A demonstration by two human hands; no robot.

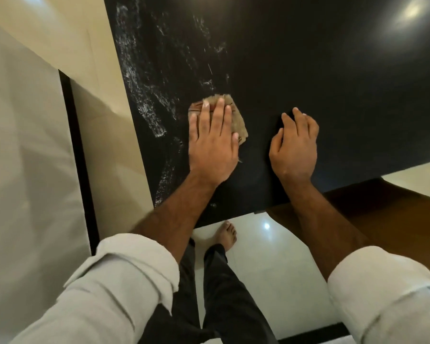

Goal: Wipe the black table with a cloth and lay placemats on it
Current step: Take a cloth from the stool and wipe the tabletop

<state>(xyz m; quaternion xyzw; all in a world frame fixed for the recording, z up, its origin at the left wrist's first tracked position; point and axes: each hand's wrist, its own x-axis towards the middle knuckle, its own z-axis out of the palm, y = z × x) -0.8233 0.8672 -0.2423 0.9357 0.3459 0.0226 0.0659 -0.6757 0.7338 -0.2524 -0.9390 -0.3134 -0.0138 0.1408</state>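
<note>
Wiping is under way — the left hand [210, 142] presses flat, fingers spread, on the cloth [236, 120] near the black table [308, 58]'s left edge, the right hand [294, 142] rests loosely curled beside it — next, I judge, the streaks [144, 100].

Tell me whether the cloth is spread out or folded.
Folded: the cloth is a small pad, mostly covered by the flat left hand on the black table.
</note>
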